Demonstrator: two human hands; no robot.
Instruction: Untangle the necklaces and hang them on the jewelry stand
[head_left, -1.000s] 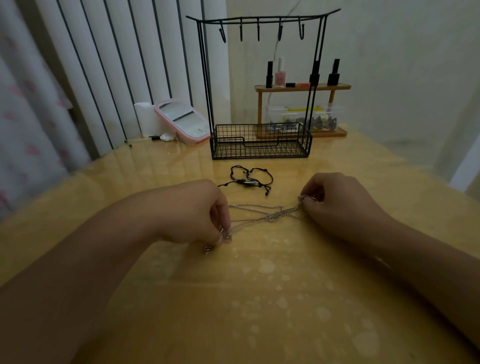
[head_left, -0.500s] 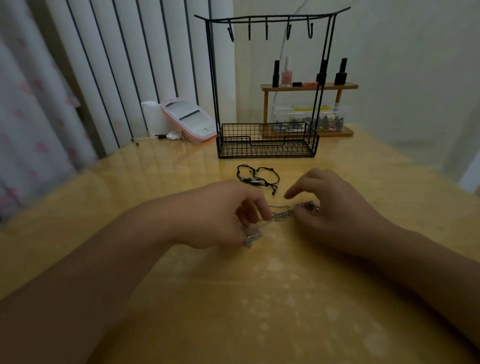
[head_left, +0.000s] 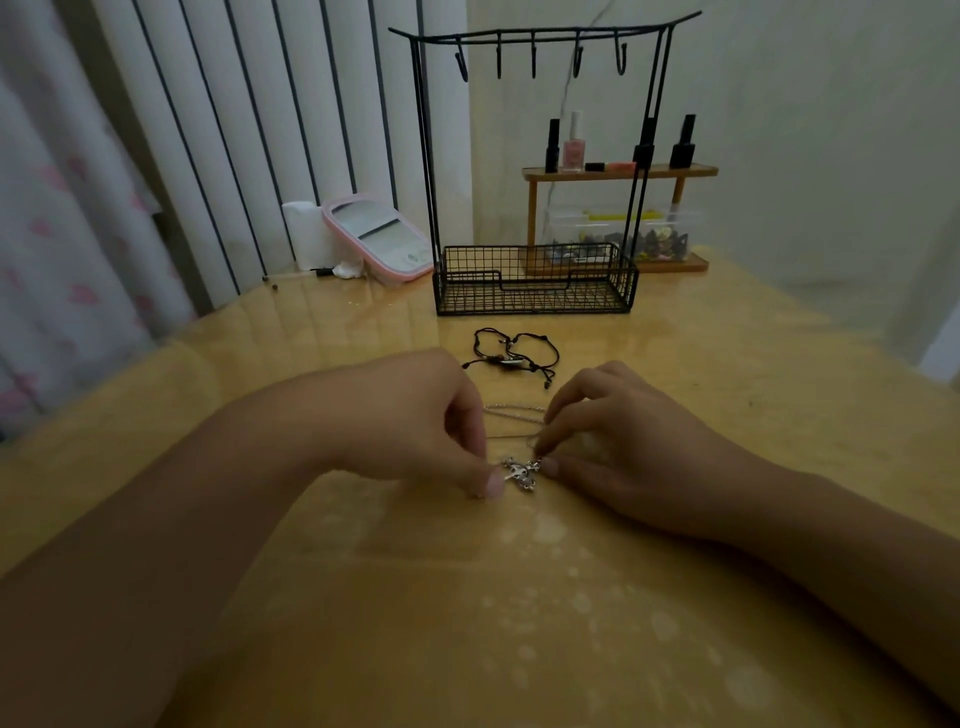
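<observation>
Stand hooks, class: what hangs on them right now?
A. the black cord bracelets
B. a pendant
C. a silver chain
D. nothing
D: all the hooks on the stand are bare; the black cords lie on the table, and both hands pinch the silver chains.

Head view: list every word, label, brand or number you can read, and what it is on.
None can be read.
Nail polish bottles on the wooden shelf: any labels too small and blurred.
Pink-rimmed case: small mark near its lower edge, illegible.
Jewelry stand, silver pendants: no text visible.
</observation>
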